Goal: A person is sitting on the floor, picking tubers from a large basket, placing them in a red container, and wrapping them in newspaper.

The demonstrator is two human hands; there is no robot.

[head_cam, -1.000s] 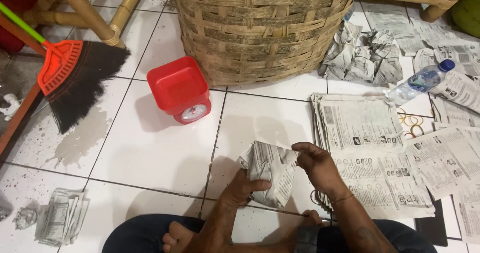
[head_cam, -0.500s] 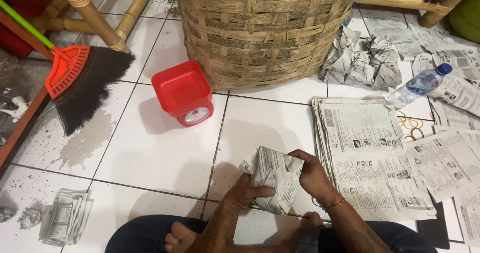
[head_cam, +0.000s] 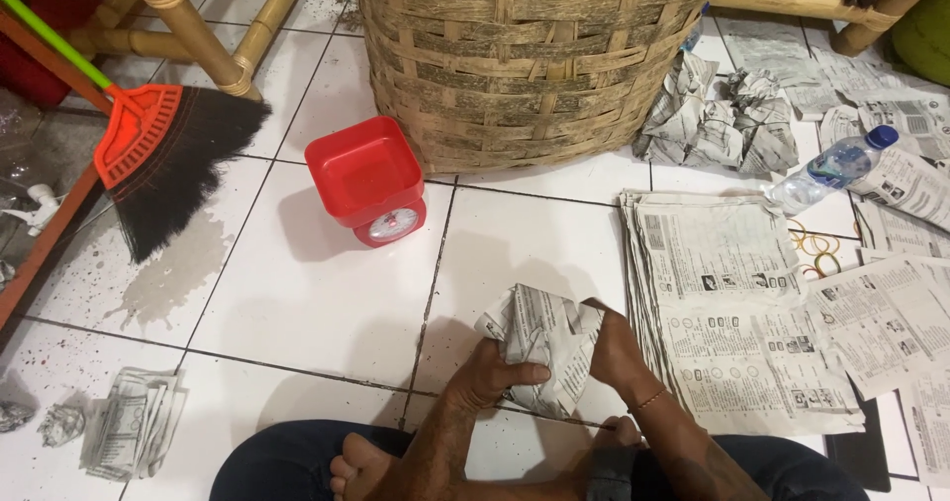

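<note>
Far left of the tiled floor (head_cam: pixel 297 293): a broom (head_cam: pixel 163 160) with a red head and dark bristles lay angled beside a bamboo chair leg (head_cam: pixel 193 26), over a patch of scattered specks. Near the lower left edge lay a crumpled scrap of newspaper (head_cam: pixel 129 422). Centre-left: a small red kitchen scale (head_cam: pixel 368 180) stood just in front of a large woven basket (head_cam: pixel 529 56), near it but not clearly touching. Centre, low in frame: the newspaper-wrapped bundle (head_cam: pixel 539 348) rested on the floor directly in front of the seated person's bare foot (head_cam: pixel 351 466), held between both hands. The left hand (head_cam: pixel 485 377) gripped its lower left side, fingers curled over the paper and pinching a fold; the right hand (head_cam: pixel 614 348) pressed flat against its right flank, fingers closed together and partly hidden behind the paper. The bundle's long axis ran roughly from upper left to lower right, tilted away from the body; both hands were touching it, neither nearer than the other. Right of the bundle: a flat stack of newspaper sheets (head_cam: pixel 732 303) lay just beside the right hand. Beyond it were two more wrapped bundles (head_cam: pixel 717 115) against the basket, a clear plastic bottle (head_cam: pixel 831 170) on its side, some rubber bands (head_cam: pixel 816 249), and loose sheets (head_cam: pixel 891 323) at the far right.
</note>
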